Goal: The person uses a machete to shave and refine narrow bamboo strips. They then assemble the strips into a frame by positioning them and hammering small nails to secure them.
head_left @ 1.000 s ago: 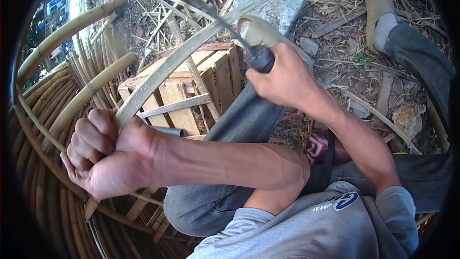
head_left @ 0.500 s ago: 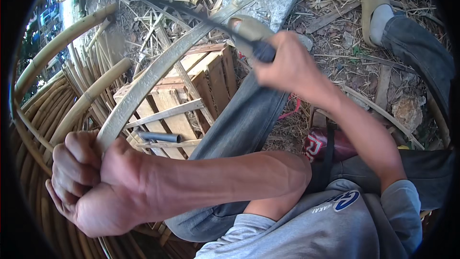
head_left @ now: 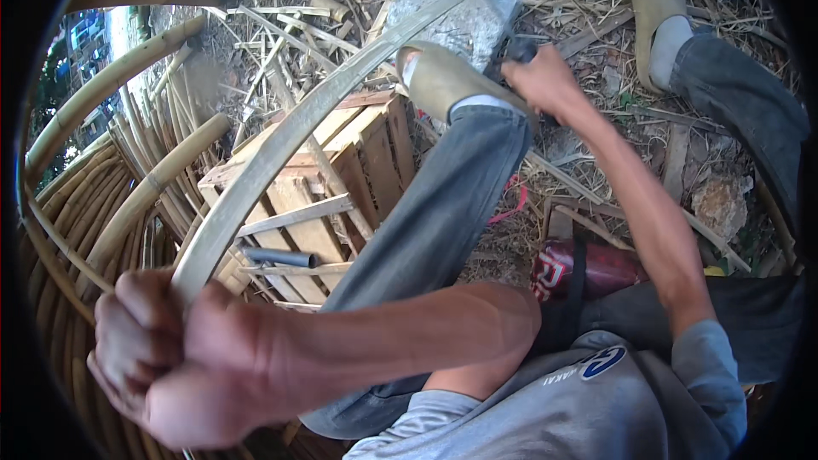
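A wooden crate (head_left: 375, 158) stands on the ground (head_left: 498, 264), its contents not discernible between the slats (head_left: 399, 132). Above it, a bamboo strip (head_left: 294, 122) slants from over a stone block (head_left: 464, 34) to the left hand (head_left: 183, 366), fingers clamped around it; the right hand (head_left: 547, 81) has its fingers wrapped around a black handle (head_left: 521, 49).

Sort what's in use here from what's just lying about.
In use:
Left hand, gripping the pale strip
Right hand, gripping a dark handle
Perhaps the stone block, beneath the strip's far end

Apparently lying about:
Wooden crate
Dark pipe
Brown rock
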The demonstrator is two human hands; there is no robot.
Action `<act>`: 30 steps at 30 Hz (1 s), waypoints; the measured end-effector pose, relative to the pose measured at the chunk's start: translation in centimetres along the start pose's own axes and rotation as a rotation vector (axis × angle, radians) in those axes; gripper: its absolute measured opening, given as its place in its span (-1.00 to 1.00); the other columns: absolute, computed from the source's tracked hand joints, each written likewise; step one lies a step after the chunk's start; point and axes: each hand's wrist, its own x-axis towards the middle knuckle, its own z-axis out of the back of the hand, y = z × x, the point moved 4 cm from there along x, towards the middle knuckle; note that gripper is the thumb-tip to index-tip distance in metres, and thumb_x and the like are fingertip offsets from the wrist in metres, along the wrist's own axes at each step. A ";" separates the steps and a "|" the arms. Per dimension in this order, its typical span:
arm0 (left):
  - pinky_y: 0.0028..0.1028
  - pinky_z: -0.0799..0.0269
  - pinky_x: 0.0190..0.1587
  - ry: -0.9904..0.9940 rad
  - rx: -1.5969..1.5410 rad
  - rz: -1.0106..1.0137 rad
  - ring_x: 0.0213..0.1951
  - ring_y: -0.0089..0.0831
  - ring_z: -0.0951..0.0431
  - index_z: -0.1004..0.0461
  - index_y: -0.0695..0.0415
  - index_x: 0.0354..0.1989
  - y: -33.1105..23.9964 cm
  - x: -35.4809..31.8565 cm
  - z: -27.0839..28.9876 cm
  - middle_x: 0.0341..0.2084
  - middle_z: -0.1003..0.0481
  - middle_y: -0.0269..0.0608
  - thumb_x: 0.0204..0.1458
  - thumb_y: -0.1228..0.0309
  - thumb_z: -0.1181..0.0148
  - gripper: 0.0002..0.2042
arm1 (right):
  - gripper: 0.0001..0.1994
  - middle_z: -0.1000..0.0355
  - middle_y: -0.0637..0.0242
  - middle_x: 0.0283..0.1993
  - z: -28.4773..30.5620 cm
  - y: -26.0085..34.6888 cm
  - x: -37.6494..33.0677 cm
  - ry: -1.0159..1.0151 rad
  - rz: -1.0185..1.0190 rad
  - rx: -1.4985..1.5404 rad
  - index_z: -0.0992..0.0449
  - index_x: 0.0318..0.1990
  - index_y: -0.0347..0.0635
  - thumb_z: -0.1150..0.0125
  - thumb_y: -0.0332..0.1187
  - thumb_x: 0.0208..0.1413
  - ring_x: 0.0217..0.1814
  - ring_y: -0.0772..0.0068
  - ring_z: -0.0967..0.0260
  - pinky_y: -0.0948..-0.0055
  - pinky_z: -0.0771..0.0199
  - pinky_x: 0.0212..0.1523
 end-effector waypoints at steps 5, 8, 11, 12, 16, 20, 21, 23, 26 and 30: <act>-0.51 0.19 -0.65 -0.041 0.040 -0.011 -0.78 -0.57 0.12 0.01 -0.06 -0.80 2.4 1.5 1.7 -0.86 0.12 -0.49 -0.09 0.54 0.21 -0.70 | -0.76 -0.39 0.14 -0.65 -2.5 5.6 -5.5 0.022 0.336 0.171 -0.46 -0.57 -0.35 -0.19 -0.31 -0.08 -0.55 0.29 -0.42 0.21 -0.41 -0.41; -0.52 0.20 -0.66 -0.080 0.129 -0.118 -0.78 -0.57 0.13 0.01 -0.05 -0.80 -0.1 1.3 1.5 -0.85 0.11 -0.47 -0.09 0.54 0.19 -0.70 | -0.76 -0.33 0.09 -0.74 -4.6 8.4 -10.1 0.248 0.482 0.139 -0.44 -0.59 -0.38 -0.20 -0.34 -0.07 -0.72 0.27 -0.33 0.17 -0.31 -0.59; -0.52 0.21 -0.65 -0.152 0.114 -0.090 -0.77 -0.57 0.13 0.01 -0.05 -0.80 1.2 1.0 1.6 -0.84 0.11 -0.46 -0.07 0.53 0.16 -0.68 | -0.70 -0.27 -0.01 -0.81 -4.7 10.4 -12.7 0.241 0.567 0.178 -0.37 -0.69 -0.42 -0.22 -0.35 -0.11 -0.77 0.21 -0.35 0.16 -0.33 -0.64; -0.52 0.22 -0.65 -0.150 0.072 -0.071 -0.77 -0.57 0.13 0.01 -0.06 -0.80 1.2 0.9 1.7 -0.84 0.11 -0.47 -0.03 0.52 0.16 -0.66 | -0.69 -0.26 -0.04 -0.81 -4.7 11.5 -14.1 0.305 0.586 0.210 -0.36 -0.70 -0.43 -0.23 -0.36 -0.12 -0.75 0.16 -0.38 0.15 -0.34 -0.62; -0.56 0.20 -0.67 -0.217 0.061 -0.039 -0.77 -0.60 0.14 0.02 -0.07 -0.76 1.9 0.7 1.6 -0.83 0.09 -0.48 0.13 0.43 0.25 -0.63 | -0.71 -0.18 0.26 -0.82 -5.1 12.9 -17.6 0.368 0.652 0.255 -0.31 -0.73 -0.39 -0.22 -0.43 -0.13 -0.72 0.63 -0.16 0.30 -0.15 -0.66; -0.62 0.17 -0.70 -0.382 0.221 -0.032 -0.77 -0.64 0.15 0.03 -0.08 -0.71 2.0 0.0 1.5 -0.82 0.07 -0.49 0.31 0.32 0.35 -0.57 | -0.72 -0.19 0.09 -0.80 -6.2 11.3 -16.5 0.314 0.613 0.138 -0.34 -0.71 -0.42 -0.22 -0.43 -0.13 -0.73 0.55 -0.18 0.24 -0.22 -0.62; -0.63 0.17 -0.70 -0.407 0.245 -0.030 -0.77 -0.64 0.15 0.03 -0.09 -0.70 1.8 0.1 1.6 -0.81 0.06 -0.49 0.35 0.29 0.38 -0.55 | -0.73 -0.20 0.06 -0.79 -6.7 10.6 -16.1 0.274 0.596 0.021 -0.35 -0.71 -0.43 -0.21 -0.42 -0.13 -0.74 0.51 -0.19 0.23 -0.23 -0.61; -0.62 0.26 -0.68 -0.461 0.275 -0.014 -0.76 -0.65 0.23 0.14 -0.12 -0.72 2.3 0.3 2.6 -0.83 0.17 -0.54 0.35 0.31 0.40 -0.54 | -0.73 -0.21 0.01 -0.78 -7.7 10.6 -16.6 0.275 0.545 0.031 -0.36 -0.71 -0.45 -0.20 -0.42 -0.12 -0.74 0.43 -0.23 0.20 -0.26 -0.59; -0.58 0.27 -0.67 -0.475 0.106 0.035 -0.75 -0.63 0.24 0.11 -0.12 -0.71 2.8 0.3 3.8 -0.82 0.14 -0.52 0.31 0.33 0.37 -0.56 | -0.78 -0.33 -0.23 -0.68 -8.3 10.7 -17.5 0.177 0.429 -0.015 -0.44 -0.68 -0.45 -0.18 -0.41 -0.20 -0.47 -0.27 -0.47 0.01 -0.46 -0.37; -0.56 0.28 -0.65 -0.417 0.123 0.022 -0.74 -0.62 0.27 0.14 -0.13 -0.71 1.3 -0.5 3.0 -0.82 0.18 -0.53 0.31 0.32 0.34 -0.56 | -0.72 -0.27 -0.03 -0.76 -7.8 10.1 -18.5 0.109 0.496 -0.008 -0.39 -0.68 -0.50 -0.23 -0.42 -0.13 -0.65 0.54 -0.37 0.19 -0.30 -0.58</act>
